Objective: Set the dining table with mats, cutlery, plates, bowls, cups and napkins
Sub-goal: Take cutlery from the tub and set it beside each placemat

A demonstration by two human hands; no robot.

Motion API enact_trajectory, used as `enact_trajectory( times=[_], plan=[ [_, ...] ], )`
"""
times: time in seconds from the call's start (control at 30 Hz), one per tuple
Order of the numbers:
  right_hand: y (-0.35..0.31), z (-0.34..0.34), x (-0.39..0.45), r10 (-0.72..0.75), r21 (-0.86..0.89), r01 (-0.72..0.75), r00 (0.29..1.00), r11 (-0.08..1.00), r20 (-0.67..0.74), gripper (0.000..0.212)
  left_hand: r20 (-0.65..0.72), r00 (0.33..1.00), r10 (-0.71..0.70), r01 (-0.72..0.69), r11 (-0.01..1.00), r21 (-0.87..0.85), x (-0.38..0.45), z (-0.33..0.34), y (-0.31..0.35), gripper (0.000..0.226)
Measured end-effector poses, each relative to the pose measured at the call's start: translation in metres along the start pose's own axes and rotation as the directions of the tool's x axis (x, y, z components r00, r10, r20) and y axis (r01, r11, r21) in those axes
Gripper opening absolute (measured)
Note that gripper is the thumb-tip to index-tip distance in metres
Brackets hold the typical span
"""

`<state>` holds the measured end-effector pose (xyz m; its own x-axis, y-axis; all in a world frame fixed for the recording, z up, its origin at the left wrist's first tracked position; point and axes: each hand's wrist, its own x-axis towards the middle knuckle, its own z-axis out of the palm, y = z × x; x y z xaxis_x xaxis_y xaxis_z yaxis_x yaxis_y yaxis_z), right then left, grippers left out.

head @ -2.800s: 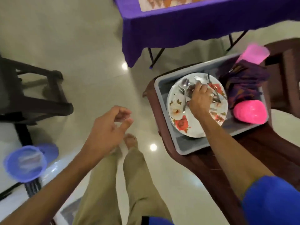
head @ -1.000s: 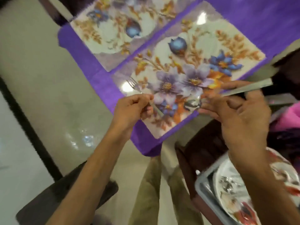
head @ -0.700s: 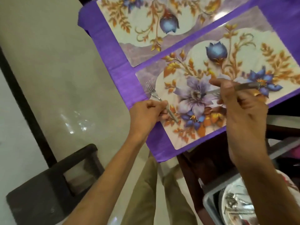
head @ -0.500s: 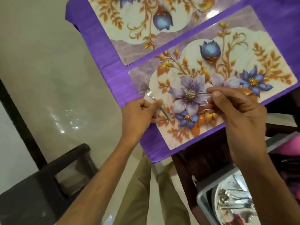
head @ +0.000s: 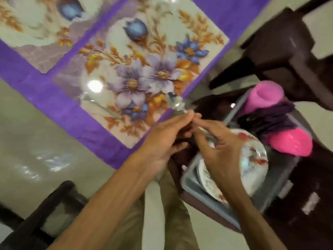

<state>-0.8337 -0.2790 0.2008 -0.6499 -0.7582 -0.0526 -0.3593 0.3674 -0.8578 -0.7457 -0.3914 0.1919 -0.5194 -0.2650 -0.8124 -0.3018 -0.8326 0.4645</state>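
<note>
Across nine to one o'clock, table [head: 243, 13] under purple cloth, two flowered mats on it, the nearer mat [head: 111, 73] central. At four o'clock, grey tub [head: 281, 179] on a dark stool, holding plate [head: 254, 159], two pink cups [head: 264, 96] and dark napkins [head: 270, 120].

At centre, left hand [head: 165, 139] and right hand [head: 219, 152] meeting fingertip to fingertip. Both pinched narrow on one spoon [head: 175, 103]: left at the neck, right seemingly further down the handle, though blurred there. Bowl of it jutting toward eleven o'clock from the fingers, hovering over the mat's near right corner, not yet down. Fork [head: 100, 105] lying flat on the mat's left side, at nine o'clock from the spoon, well apart.

Risk, as a judgement:
- With two light pinches sharing one thin handle, could slip during the handover and fall past the table edge, to the floor or the tub.
- Could also land crooked, overhanging that corner.
</note>
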Motion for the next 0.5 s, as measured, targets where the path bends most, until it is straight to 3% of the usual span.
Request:
enact_trajectory(
  times=[0.07,0.13,0.23,0.33,0.4,0.5],
  plan=[
    [0.02,-0.027,-0.024,-0.015,-0.039,0.019,0.995,0.999,0.1,0.024,-0.051,0.999,0.001,-0.003,1.0,-0.022,0.006,0.018,-0.021,0.023],
    [0.055,-0.063,-0.056,0.032,-0.117,-0.013,0.986,0.993,0.165,0.022,-0.149,0.982,0.119,-0.099,0.986,0.135,0.012,0.032,-0.037,0.023],
    [0.136,-0.131,-0.106,0.293,-0.266,-0.289,0.956,0.92,-0.026,0.021,-0.116,0.951,0.287,-0.234,0.911,0.34,0.009,0.049,-0.053,0.022],
    [0.219,-0.186,-0.131,0.48,-0.549,-0.491,0.859,0.676,-0.178,0.025,-0.048,0.957,0.286,-0.237,0.867,0.438,0.01,0.064,-0.064,0.02],
    [0.251,-0.196,-0.13,0.48,-0.646,-0.455,0.864,0.613,-0.153,0.034,-0.029,0.958,0.284,-0.235,0.844,0.483,0.012,0.069,-0.07,0.02],
    [0.267,-0.178,-0.117,0.334,-0.763,-0.22,0.942,0.608,-0.006,0.025,-0.018,0.954,0.298,-0.244,0.812,0.53,0.018,0.074,-0.076,0.022]
  ],
)
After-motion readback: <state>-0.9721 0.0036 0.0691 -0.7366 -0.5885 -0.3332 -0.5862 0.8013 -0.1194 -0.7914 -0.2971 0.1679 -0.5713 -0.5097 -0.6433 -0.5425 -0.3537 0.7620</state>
